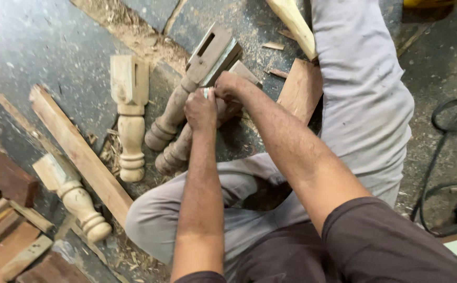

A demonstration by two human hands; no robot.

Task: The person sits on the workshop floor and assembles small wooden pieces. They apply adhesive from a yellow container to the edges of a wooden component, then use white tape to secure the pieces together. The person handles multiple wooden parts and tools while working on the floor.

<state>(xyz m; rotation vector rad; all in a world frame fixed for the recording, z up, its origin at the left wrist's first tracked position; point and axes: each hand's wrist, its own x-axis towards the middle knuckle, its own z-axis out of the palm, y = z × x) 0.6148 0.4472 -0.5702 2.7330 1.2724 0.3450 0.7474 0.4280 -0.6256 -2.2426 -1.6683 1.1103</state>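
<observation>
On the dusty, shaving-strewn stone floor (pixel 55 47), the left hand (pixel 201 110) and right hand (pixel 229 86) pinch their fingers shut together on a small pale object over a turned wooden leg (pixel 178 152), which looks stiff, weighty and best gripped at its square mortised block.

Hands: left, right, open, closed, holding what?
Left hand: closed on a small pale object.
Right hand: closed, pinching the same object, above a turned pale wooden leg.

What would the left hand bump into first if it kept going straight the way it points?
The left hand points up the picture, so it would likely meet the square mortised end of the turned wooden leg first. Depth is hard to judge here.
</observation>
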